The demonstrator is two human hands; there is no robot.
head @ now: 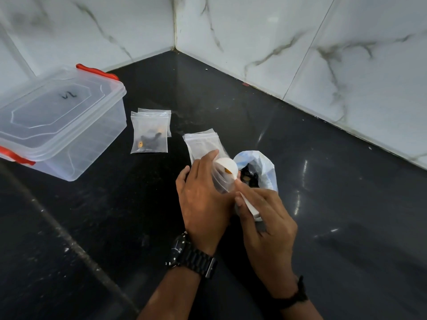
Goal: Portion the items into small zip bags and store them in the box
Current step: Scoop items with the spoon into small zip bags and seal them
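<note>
At the centre of the frame the left hand (203, 192) curls round a small clear zip bag (220, 179), holding its mouth up and toward the upper right. The right hand (265, 218) grips the handle of a white scoop (227, 168); the scoop's long axis runs from lower right to upper left, and its bowl sits at the bag's mouth with an orange piece in it. Just right of the hands, an open white plastic bag (265, 167) holds dark and orange bits. A stack of empty zip bags (203, 140) lies just above the left hand. Further left, filled zip bags (149, 135) lie flat with dark and orange pieces inside. At the upper left stands a clear box (62, 125) with red latches, its lid on.
</note>
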